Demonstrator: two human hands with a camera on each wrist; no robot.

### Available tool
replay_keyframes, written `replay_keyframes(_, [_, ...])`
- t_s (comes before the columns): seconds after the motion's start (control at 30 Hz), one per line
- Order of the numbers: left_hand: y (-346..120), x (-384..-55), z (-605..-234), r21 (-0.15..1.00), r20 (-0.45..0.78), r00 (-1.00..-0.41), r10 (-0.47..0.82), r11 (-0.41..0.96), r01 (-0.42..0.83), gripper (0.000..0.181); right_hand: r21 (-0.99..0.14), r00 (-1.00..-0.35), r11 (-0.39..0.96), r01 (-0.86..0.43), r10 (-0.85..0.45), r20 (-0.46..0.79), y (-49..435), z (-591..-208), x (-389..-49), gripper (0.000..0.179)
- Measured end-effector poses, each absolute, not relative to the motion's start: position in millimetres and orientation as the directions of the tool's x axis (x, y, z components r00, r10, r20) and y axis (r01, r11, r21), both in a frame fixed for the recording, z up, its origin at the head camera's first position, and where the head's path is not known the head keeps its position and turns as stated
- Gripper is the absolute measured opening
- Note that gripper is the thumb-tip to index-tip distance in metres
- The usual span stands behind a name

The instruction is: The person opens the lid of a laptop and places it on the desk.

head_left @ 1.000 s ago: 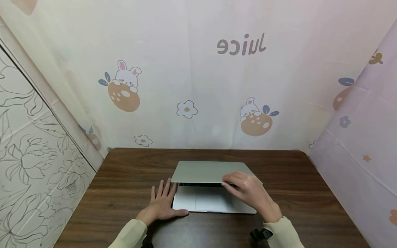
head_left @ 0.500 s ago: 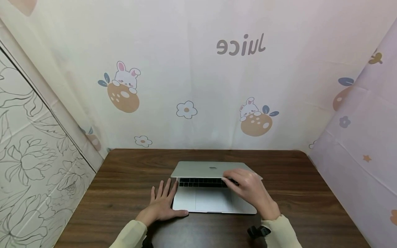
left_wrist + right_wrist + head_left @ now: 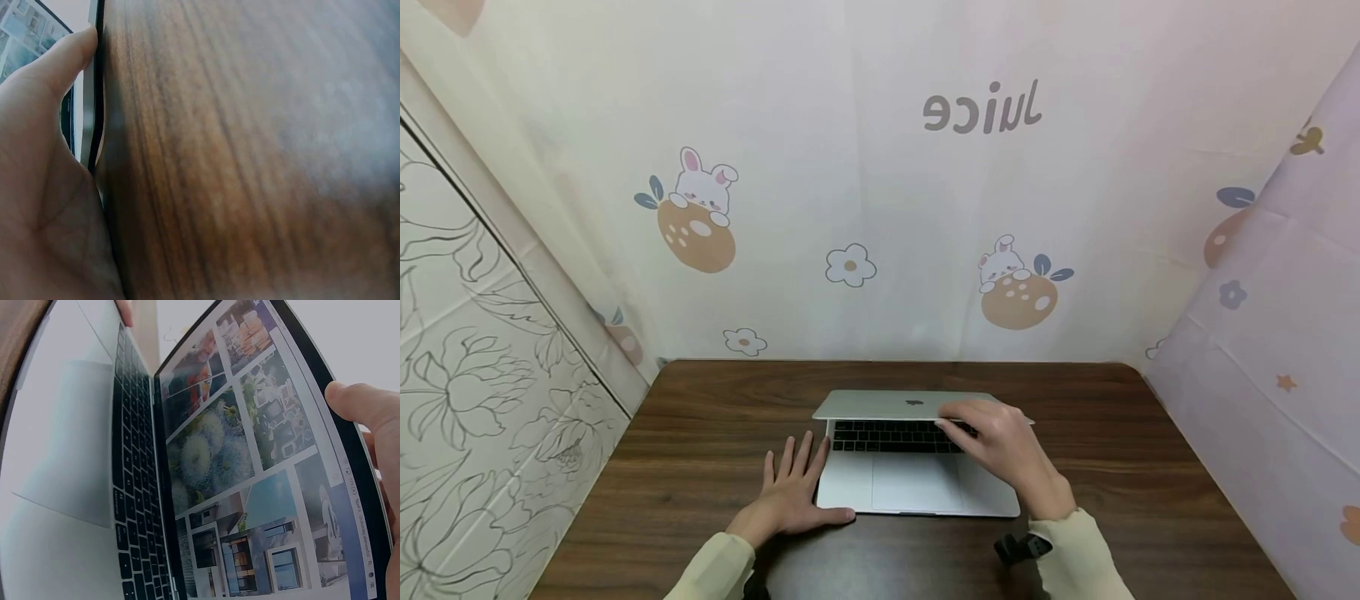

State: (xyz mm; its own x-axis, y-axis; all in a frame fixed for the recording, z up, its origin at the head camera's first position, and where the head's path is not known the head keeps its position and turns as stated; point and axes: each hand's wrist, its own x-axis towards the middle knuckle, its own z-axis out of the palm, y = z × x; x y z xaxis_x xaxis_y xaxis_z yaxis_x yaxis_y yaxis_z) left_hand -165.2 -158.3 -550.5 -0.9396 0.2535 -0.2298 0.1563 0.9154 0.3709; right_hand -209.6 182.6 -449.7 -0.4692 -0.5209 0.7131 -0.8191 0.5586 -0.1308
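- Head view: I get soft, even light; curtain pale beyond left hand and right hand, tabletop much darker.
- I note a dull sheen between the wrists, shadow just beside the left one.
- Left wrist view: dimmer; wood grain blurred beside the hand, bluish haze farther off.
- Right wrist view: screen glowing next to the hand, whitish glare on the trackpad, laptop edges bowed.

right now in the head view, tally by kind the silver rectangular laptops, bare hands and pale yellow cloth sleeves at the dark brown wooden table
Laptop: 1
Hands, left hand and right hand: 2
Sleeves, left sleeve and right sleeve: 2
Total: 5
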Motion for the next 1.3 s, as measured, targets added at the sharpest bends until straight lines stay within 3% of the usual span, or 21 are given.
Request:
replay_keyframes(0.67, [-161,-164,-560,0.423,-0.178,-0.944,0.277,0.888,0.181,0.128,-0.172,-0.524,0.573,-0.801,-0.533,0.664,185,-438,-226,0.013])
replay_keyframes(0.97, [-162,-170,-573,0.364,-0.192,-0.949,0.249,0.917,0.167,0.130,-0.170,-0.529,0.582,-0.796,-0.529,0.663,184,-437,-229,0.013])
replay_keyframes(1.3, [-162,-170,-575,0.374,-0.177,-0.951,0.252,0.911,0.172,0.130,-0.106,-0.499,0.597,-0.795,-0.545,0.674,184,-435,-230,0.015])
